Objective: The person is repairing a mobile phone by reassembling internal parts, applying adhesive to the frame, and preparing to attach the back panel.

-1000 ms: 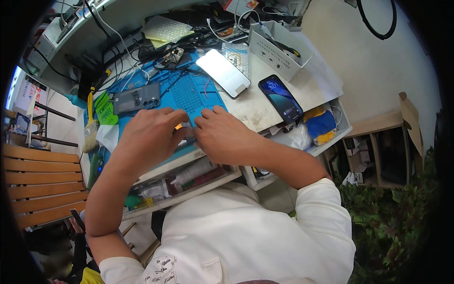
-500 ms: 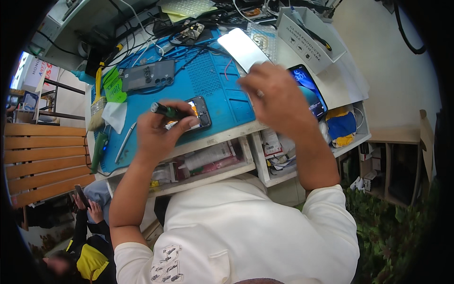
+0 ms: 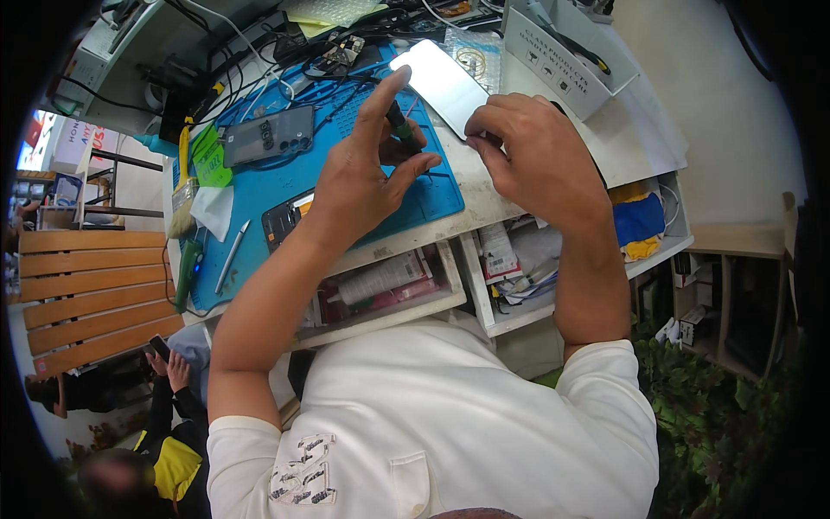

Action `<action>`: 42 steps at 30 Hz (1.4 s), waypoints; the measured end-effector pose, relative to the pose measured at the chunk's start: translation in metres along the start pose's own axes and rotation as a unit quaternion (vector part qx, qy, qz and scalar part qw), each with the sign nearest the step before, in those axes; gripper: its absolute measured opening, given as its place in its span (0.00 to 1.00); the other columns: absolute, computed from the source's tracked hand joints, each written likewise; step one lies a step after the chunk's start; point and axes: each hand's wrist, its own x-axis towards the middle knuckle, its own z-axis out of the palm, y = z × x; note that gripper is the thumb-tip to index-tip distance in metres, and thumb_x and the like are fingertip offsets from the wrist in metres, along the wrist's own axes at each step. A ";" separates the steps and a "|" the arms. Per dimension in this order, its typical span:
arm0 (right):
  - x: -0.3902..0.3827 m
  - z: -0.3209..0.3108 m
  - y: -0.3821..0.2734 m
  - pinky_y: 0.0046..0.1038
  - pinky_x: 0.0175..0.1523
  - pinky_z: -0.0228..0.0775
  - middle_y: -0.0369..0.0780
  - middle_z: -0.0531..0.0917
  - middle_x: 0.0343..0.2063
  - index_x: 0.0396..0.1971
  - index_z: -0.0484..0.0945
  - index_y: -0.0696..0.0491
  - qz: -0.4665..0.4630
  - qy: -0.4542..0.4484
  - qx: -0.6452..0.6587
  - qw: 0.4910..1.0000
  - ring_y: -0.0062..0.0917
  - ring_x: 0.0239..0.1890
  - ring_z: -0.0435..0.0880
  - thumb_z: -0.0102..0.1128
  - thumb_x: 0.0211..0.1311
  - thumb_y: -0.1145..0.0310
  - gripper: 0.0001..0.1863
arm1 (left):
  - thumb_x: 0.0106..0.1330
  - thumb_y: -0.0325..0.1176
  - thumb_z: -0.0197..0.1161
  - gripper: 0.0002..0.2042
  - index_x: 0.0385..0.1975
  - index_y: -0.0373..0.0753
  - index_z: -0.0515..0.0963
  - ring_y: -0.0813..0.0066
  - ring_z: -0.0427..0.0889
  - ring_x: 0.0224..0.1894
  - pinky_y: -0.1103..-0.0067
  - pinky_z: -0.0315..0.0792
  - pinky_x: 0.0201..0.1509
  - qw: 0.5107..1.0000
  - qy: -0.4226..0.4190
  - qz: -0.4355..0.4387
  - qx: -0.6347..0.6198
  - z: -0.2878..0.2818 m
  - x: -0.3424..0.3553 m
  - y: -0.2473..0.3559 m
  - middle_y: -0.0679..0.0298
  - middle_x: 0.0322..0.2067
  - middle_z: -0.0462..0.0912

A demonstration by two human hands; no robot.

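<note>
My left hand (image 3: 359,169) is raised over the blue repair mat (image 3: 346,125), holding a dark green and black screwdriver (image 3: 399,125) between thumb and fingers. My right hand (image 3: 540,156) is closed in a pinch beside the lower end of a phone-sized slab with a bright white face (image 3: 443,86). What its fingertips hold, if anything, cannot be made out. Partly covered by my left forearm, an opened phone (image 3: 278,223) with exposed inner parts lies on the mat. Another phone is mostly hidden behind my right hand. A grey phone back (image 3: 270,138) lies farther left.
On the left are a brush (image 3: 181,212), a silver pen-like tool (image 3: 232,257) and a green tool (image 3: 188,270). A white box (image 3: 562,65) stands at the back right, with cables behind the mat. Open drawers (image 3: 380,329) jut out below. Someone holding a phone (image 3: 160,348) sits lower left.
My left hand has moved up and right with the screwdriver, away from the opened phone. My right hand has come slightly right and down, its fingertips now beside the white-faced slab's lower end.
</note>
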 end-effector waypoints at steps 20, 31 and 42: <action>-0.009 0.054 -0.044 0.43 0.50 0.76 0.43 0.89 0.33 0.48 0.91 0.54 -0.121 -0.179 0.118 0.969 0.42 0.41 0.87 0.72 0.64 0.75 0.13 | 0.69 0.23 0.77 0.50 0.84 0.34 0.47 0.65 0.94 0.43 0.71 0.94 0.46 0.913 0.140 -0.273 -0.269 -0.068 -0.046 -0.016 0.51 0.49 0.88; -0.009 0.053 -0.049 0.41 0.53 0.75 0.42 0.91 0.36 0.52 0.91 0.53 -0.116 -0.211 0.098 0.966 0.39 0.43 0.88 0.70 0.69 0.73 0.14 | 0.69 0.23 0.76 0.48 0.82 0.33 0.49 0.63 0.95 0.44 0.69 0.94 0.45 0.917 0.127 -0.273 -0.263 -0.064 -0.046 -0.016 0.51 0.49 0.88; -0.010 0.053 -0.049 0.41 0.53 0.75 0.43 0.92 0.37 0.53 0.91 0.53 -0.110 -0.219 0.094 0.965 0.40 0.43 0.88 0.70 0.69 0.73 0.15 | 0.69 0.23 0.76 0.46 0.81 0.33 0.51 0.64 0.95 0.43 0.70 0.94 0.45 0.920 0.130 -0.271 -0.251 -0.064 -0.046 -0.016 0.51 0.48 0.88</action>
